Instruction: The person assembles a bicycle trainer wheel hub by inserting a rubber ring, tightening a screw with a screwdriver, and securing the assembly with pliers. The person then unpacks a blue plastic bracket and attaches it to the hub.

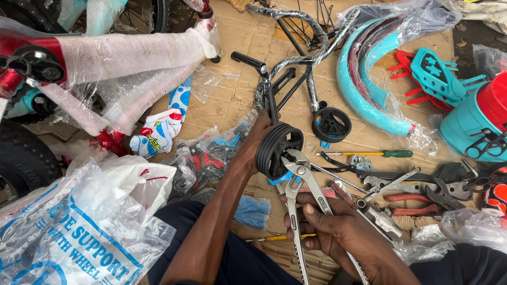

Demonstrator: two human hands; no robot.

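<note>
My left hand point(257, 138) grips a small black training wheel point(278, 150) on its black bracket point(272, 100), holding it upright over the cardboard. My right hand point(332, 227) is closed on the handles of silver slip-joint pliers point(303, 182). The plier jaws sit at the wheel's hub, on its right face. A second black training wheel point(331, 124) lies flat on the cardboard to the right, joined to wrapped metal stays point(296, 58).
Hand tools lie at right: a green-handled screwdriver point(377, 154), spanners point(388, 186), red-handled pliers point(417, 203). Teal mudguards point(364, 89) in plastic and a teal-red basket point(467, 121) sit at back right. A wrapped red bicycle frame point(105, 63) and plastic bags point(79, 227) fill the left.
</note>
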